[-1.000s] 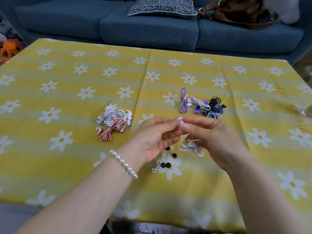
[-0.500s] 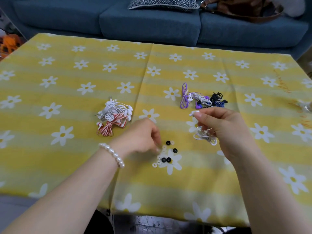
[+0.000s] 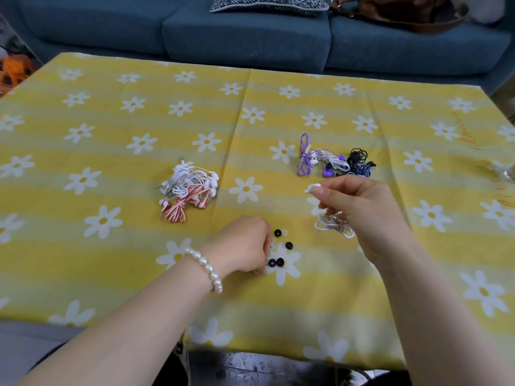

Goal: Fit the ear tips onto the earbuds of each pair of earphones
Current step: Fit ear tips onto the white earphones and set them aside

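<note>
My left hand (image 3: 242, 245) has dropped from my right hand (image 3: 359, 207) to the loose ear tips (image 3: 278, 249).

Its fingers curl down onto the near-left edge of the scatter; whether they pinch a tip yet, I cannot tell. To the right and farther off, my right hand pinches a white earbud (image 3: 310, 188), nozzle pointing left, its coiled cable (image 3: 333, 225) dangling beneath. So the tip must travel up and right. Spare earphone bundles lie at far left (image 3: 189, 188) and far right (image 3: 331, 162) on the daisy tablecloth (image 3: 111, 129), a blue sofa (image 3: 245, 32) beyond.

Single head-worn view, forward and down onto the near table (image 3: 83, 246).
</note>
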Demonstrator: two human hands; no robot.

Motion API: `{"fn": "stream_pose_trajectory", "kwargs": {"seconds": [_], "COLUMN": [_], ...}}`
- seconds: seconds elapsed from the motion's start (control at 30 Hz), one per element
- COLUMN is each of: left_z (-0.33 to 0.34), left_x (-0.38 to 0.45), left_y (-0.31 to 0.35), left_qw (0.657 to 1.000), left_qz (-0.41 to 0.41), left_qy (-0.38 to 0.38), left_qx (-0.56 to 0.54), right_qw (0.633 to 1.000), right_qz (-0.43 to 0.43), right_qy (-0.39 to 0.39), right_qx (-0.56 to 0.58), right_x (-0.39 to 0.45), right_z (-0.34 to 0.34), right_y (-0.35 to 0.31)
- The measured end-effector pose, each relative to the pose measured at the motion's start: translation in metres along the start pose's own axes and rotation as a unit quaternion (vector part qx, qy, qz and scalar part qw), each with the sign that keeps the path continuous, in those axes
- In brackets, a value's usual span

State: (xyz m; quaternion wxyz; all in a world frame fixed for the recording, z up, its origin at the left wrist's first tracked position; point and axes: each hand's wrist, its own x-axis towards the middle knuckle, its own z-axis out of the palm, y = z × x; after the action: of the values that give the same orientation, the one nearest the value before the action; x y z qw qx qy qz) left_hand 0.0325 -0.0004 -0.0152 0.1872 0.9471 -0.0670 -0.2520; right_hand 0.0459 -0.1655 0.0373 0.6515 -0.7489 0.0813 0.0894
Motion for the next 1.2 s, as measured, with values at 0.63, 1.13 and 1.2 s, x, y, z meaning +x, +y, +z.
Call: {"fn": "stream_pose_trajectory", "kwargs": {"seconds": [0.63,1.13,1.2], "left_z": [-0.02,-0.023,-0.022], "left_x": [0.01,0.002,0.002], "left_y": [-0.006,0.019,0.02], "left_qw": [0.928,0.621,0.62], "left_qz": [-0.024,-0.024,-0.019], "left_qy": [0.093,0.055,0.043], "left_qx": [-0.361,-0.781,-0.783], "right_qw": [1.0,0.976,0.971], "right_qz": [0.01,0.065,0.072], "right_qy": [-0.013,-0.108,-0.109], "right_qx": [-0.013,0.177,0.201], "right_x": [0.001,0.0,0.0], "right_z": [0.002,0.018,0.017], "right_y": [0.004,0.005,0.004]}}
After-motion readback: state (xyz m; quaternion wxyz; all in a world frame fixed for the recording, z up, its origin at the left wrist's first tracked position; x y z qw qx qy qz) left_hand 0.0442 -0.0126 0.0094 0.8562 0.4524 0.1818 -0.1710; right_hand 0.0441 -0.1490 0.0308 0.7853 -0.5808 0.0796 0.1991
